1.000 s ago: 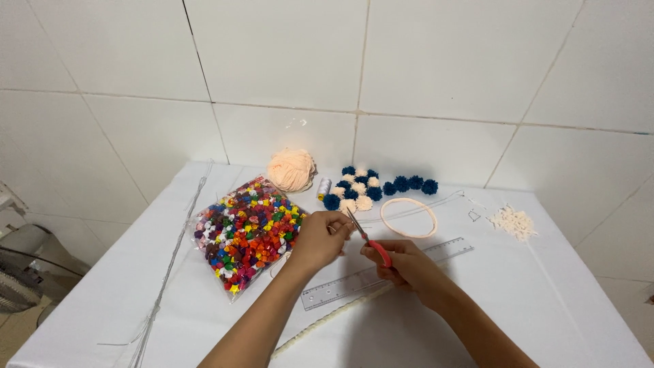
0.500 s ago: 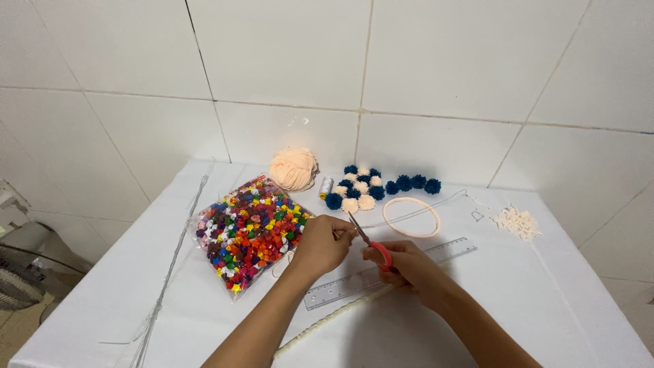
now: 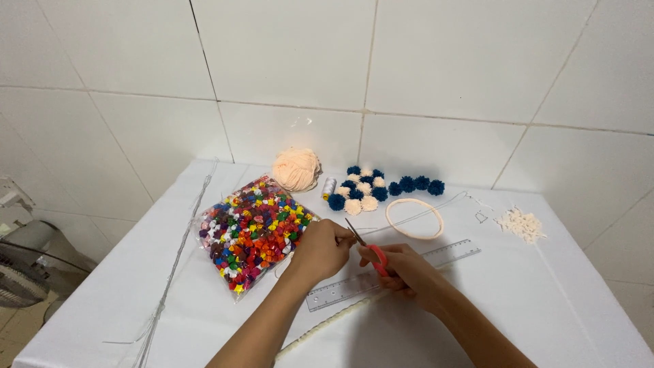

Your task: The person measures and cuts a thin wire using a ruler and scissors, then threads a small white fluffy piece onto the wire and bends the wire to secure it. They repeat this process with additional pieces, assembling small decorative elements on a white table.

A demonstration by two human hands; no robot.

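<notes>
My right hand (image 3: 407, 274) grips red-handled scissors (image 3: 368, 249), blades pointing up-left toward my left hand. My left hand (image 3: 321, 248) is closed with its fingertips pinched together right at the scissor blades; what it pinches is too small to tell. Both hands hover over a clear plastic ruler (image 3: 436, 262) lying on the white table (image 3: 545, 300). A cream-coloured cord (image 3: 327, 326) lies beneath my forearms near the front.
A clear bag of multicoloured beads (image 3: 252, 232) lies left of my hands. Behind are a peach yarn ball (image 3: 296, 169), a thread spool (image 3: 329, 187), blue and cream pompoms (image 3: 375, 185), a wooden hoop (image 3: 414, 218), thin wires (image 3: 174, 262) and white bits (image 3: 521, 225). A fan (image 3: 20, 266) stands off-table left.
Both hands have stayed together over the ruler, shifting only slightly. The view has tilted a little; nothing else on the table has moved.
</notes>
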